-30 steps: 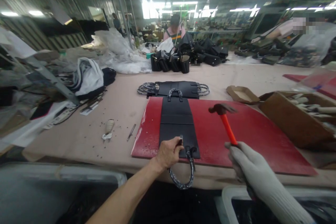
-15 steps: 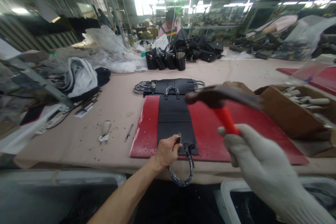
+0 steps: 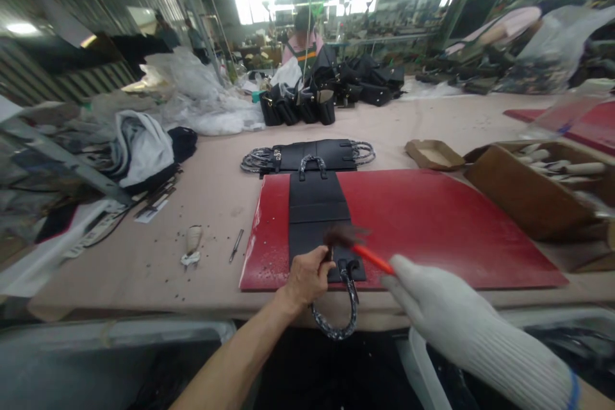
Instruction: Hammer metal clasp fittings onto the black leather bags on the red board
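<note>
My bare left hand is closed around a short metal punch, held upright on a black leather bag panel. In my right hand, which wears a white knit glove, is a hammer with a red handle. The blurred hammer head is at the top of the punch; whether they touch I cannot tell. The panel lies on a red board. A braided black-and-white handle is fixed at its near end and hangs over the table edge; another handle is at its far end.
Behind the board lies a stack of black panels with handles. Left are a metal rod and a tape-wrapped tool. Cardboard boxes stand right. Black bags and a person are farther back. White bins sit below the edge.
My right hand has swung the hammer down and to the left, from above the board to the top of the punch. My left hand stays in place. The view has shifted slightly.
</note>
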The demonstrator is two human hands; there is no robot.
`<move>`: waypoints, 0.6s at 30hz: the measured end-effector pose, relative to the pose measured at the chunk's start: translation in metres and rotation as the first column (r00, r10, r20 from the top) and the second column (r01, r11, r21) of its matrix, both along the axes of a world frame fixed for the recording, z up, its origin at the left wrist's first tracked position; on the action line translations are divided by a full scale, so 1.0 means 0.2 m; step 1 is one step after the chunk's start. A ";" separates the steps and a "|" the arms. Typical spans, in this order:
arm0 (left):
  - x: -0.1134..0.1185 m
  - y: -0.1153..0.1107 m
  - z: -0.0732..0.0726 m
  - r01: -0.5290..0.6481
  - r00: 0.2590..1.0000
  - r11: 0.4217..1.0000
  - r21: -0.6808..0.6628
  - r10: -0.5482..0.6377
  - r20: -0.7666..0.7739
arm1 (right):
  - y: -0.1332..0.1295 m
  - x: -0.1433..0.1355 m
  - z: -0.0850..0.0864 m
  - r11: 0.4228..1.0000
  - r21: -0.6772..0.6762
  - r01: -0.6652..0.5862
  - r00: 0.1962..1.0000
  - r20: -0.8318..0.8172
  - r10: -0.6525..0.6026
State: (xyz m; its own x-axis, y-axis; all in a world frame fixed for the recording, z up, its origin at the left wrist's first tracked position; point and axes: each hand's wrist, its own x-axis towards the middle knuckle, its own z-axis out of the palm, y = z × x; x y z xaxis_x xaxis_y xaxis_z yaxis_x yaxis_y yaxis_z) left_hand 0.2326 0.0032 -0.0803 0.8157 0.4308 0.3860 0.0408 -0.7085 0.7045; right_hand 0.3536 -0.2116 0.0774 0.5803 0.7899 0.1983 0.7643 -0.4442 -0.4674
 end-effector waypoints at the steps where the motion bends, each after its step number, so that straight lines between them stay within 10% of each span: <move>1: 0.00 0.00 0.00 0.001 1.000 1.000 -0.006 -0.001 -0.002 | -0.02 0.02 -0.04 0.996 -0.091 -0.001 1.000 0.021 0.003; 10: 0.00 0.00 0.01 0.004 0.999 1.000 -0.012 -0.003 0.042 | -0.08 0.32 -0.41 0.908 -0.296 0.298 0.923 0.330 -0.196; 18: -0.02 0.01 0.03 0.018 0.999 1.000 -0.006 -0.018 0.033 | 0.20 0.11 -0.61 0.990 0.021 -0.138 0.960 0.248 0.128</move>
State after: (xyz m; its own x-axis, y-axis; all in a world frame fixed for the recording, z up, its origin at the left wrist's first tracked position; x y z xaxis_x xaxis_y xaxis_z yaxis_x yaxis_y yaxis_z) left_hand 0.2289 0.0044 -0.0740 0.8104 0.4184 0.4101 0.0048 -0.7047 0.7095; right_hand 0.3762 -0.1710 -0.0439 0.4000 0.8459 0.3527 0.9088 -0.3162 -0.2724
